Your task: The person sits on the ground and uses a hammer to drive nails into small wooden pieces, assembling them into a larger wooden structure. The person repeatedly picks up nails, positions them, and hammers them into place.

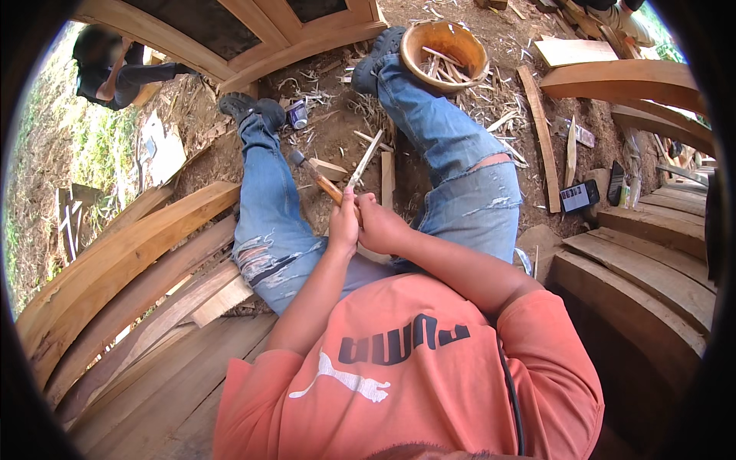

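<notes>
My two hands meet in front of my lap, between my knees. My left hand [343, 222] is closed, with a thin pale wood strip [366, 159] rising from its fingertips. Against it, my right hand [382, 224] is closed around the lower end of a hammer [325, 184]. The hammer's wooden handle slants up to the left past my left fingers, and its dark metal head points away from me. Part of the handle is hidden behind my left hand. Just beyond them, short wood pieces [388, 180] lie on the dirt.
A round wooden bowl [414, 67] holding wood sticks stands by my foot. Curved timber [130, 261] is stacked at left, with more beams [625, 80] at right. A phone [579, 197] and a can [297, 115] lie on shaving-strewn ground. A person [115, 73] sits far left; another is partly visible far right.
</notes>
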Available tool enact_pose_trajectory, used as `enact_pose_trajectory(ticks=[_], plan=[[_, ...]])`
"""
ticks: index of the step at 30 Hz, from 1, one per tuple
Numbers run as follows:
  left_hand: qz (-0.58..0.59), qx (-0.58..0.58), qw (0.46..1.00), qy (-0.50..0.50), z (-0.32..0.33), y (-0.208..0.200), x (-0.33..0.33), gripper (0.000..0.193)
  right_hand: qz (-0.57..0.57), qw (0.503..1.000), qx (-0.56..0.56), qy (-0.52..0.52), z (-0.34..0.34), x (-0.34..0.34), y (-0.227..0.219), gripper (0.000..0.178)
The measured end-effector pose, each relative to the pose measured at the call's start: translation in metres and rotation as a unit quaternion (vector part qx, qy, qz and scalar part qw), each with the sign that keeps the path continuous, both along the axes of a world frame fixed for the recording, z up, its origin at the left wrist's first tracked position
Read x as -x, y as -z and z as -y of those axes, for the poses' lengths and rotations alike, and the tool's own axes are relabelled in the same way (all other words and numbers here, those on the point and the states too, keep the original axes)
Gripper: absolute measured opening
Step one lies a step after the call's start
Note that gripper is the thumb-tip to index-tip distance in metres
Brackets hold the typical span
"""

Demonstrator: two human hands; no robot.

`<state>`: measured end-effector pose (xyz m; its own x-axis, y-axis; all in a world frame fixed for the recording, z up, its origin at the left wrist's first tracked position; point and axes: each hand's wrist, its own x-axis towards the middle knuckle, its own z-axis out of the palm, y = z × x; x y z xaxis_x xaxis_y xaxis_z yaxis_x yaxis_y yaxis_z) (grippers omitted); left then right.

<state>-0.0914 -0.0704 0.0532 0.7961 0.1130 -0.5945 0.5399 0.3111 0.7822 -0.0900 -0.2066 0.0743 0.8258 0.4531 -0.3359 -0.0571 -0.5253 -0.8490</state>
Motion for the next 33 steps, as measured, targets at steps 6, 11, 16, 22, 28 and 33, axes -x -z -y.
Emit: enact_pose_trajectory(ticks=[6,11,16,22,28,33], plan=[[-0.037,0.020,0.999,0.002,-0.021,-0.010,-0.013,0.051,0.023,0.994,-0.105,-0.023,0.005,-0.004,0.014,0.078],[-0.049,0.068,0.996,-0.043,-0.035,-0.013,-0.009,0.044,-0.060,0.985,-0.150,-0.061,0.022,-0.016,-0.003,0.061],[-0.038,0.088,0.993,-0.074,-0.037,-0.014,-0.006,0.042,0.012,0.997,-0.057,-0.045,0.026,-0.026,-0.005,0.045],[-0.039,0.040,0.996,-0.070,-0.034,-0.029,-0.004,0.047,0.012,0.992,-0.105,-0.061,0.028,-0.031,-0.004,0.045],[-0.048,0.010,0.998,-0.048,-0.042,-0.036,0.000,0.047,-0.130,0.978,-0.163,0.024,0.028,-0.035,-0.004,0.033],[-0.057,0.063,0.996,-0.026,-0.060,-0.042,0.005,0.046,-0.032,0.990,-0.056,0.123,0.034,-0.048,0.025,0.031]])
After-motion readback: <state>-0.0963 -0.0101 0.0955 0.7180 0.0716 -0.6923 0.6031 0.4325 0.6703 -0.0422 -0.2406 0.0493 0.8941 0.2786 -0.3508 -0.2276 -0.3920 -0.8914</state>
